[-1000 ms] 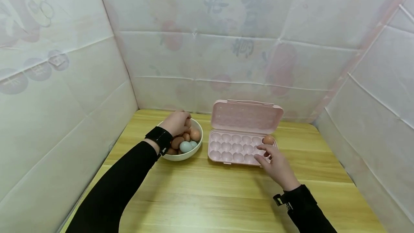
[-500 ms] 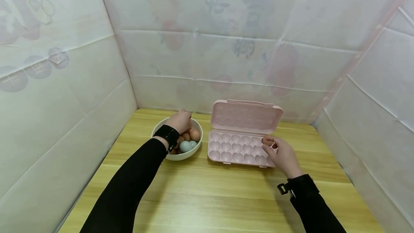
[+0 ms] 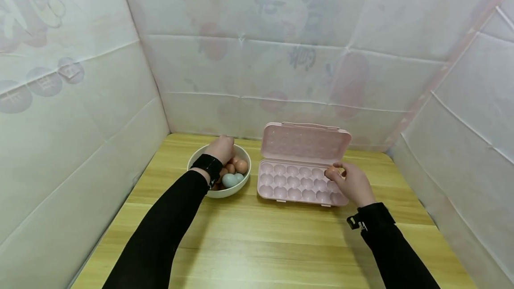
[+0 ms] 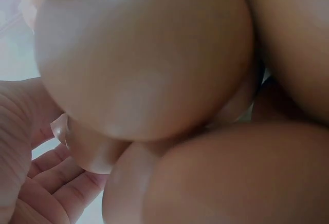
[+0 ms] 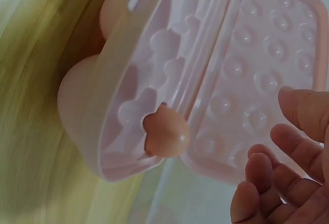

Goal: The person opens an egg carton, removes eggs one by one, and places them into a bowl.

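My left hand reaches down into a white bowl of brown and pale blue eggs. In the left wrist view, its thumb and fingers curve around the side of a small brown egg, partly hidden behind a larger egg. My right hand is over the right end of a pink egg carton. One brown egg sits in its far right pocket. In the right wrist view, the loosely bent fingers stand apart from that egg, with a gap between.
The carton's lid stands open, leaning back. Light wooden table lies underneath. Pale printed sheets form walls at the back and both sides.
My right hand has moved forward and right to the brown egg in the carton; its fingers covered more of it half a second ago. My left hand has shifted slightly right inside the bowl.
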Action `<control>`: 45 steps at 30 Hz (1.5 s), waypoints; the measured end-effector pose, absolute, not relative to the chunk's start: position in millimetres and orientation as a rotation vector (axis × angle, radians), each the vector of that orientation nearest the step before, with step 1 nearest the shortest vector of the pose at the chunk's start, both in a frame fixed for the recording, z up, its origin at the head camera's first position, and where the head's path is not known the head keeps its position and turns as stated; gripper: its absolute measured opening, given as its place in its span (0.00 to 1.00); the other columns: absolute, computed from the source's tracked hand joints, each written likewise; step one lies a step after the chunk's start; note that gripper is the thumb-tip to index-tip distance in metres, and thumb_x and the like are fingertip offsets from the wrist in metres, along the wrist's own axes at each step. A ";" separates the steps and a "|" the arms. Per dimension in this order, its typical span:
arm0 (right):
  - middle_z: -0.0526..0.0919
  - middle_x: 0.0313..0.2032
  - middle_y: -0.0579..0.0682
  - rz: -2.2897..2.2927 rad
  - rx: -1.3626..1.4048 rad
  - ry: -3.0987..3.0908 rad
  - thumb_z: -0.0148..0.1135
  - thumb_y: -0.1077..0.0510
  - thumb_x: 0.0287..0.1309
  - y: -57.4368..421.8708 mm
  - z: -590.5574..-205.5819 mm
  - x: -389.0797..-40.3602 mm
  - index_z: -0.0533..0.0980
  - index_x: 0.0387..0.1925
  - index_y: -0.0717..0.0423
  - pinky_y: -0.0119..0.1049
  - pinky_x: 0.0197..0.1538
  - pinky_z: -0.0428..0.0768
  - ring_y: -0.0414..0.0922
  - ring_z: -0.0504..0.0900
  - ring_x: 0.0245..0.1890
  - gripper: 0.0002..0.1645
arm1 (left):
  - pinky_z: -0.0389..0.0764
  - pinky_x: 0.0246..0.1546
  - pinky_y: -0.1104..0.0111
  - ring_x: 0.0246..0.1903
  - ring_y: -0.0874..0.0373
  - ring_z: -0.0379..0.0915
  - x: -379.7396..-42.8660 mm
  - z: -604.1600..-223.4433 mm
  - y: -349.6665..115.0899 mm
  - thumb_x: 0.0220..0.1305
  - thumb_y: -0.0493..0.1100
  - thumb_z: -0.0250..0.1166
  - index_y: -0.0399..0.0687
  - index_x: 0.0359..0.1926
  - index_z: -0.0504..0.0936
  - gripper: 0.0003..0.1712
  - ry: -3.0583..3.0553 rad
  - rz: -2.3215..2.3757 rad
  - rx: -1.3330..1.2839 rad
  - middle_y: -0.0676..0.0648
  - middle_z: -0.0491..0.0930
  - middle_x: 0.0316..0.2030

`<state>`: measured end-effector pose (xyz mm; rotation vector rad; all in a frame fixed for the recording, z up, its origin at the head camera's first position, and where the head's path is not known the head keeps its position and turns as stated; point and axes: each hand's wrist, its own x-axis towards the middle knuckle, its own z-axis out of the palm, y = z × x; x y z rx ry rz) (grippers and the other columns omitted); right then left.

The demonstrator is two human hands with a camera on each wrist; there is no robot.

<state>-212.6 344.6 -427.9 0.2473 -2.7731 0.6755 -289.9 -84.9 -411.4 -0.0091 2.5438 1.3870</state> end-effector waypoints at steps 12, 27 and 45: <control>0.85 0.56 0.70 0.566 0.201 -2.946 0.62 0.49 0.77 349.4 -431.4 -234.2 0.79 0.62 0.69 0.61 0.57 0.82 0.63 0.85 0.49 0.27 | 0.71 0.20 0.65 0.19 0.53 0.69 -299.8 -416.7 -85.1 0.73 0.38 0.50 0.46 0.22 0.76 0.20 2.750 1.062 0.162 0.47 0.74 0.23; 0.87 0.48 0.63 0.445 0.192 -3.018 0.65 0.54 0.72 354.8 -448.0 -244.5 0.82 0.54 0.61 0.62 0.56 0.83 0.64 0.85 0.52 0.17 | 0.89 0.38 0.56 0.46 0.52 0.81 -269.7 -393.6 -65.2 0.71 0.42 0.63 0.42 0.58 0.82 0.18 3.085 0.365 0.553 0.39 0.81 0.56; 0.85 0.53 0.64 0.447 0.134 -3.046 0.64 0.54 0.72 358.6 -455.1 -251.4 0.79 0.63 0.59 0.61 0.57 0.82 0.64 0.84 0.53 0.23 | 0.87 0.49 0.61 0.44 0.54 0.84 -166.3 -403.5 -48.8 0.70 0.54 0.74 0.43 0.63 0.83 0.28 3.088 0.809 1.079 0.45 0.88 0.50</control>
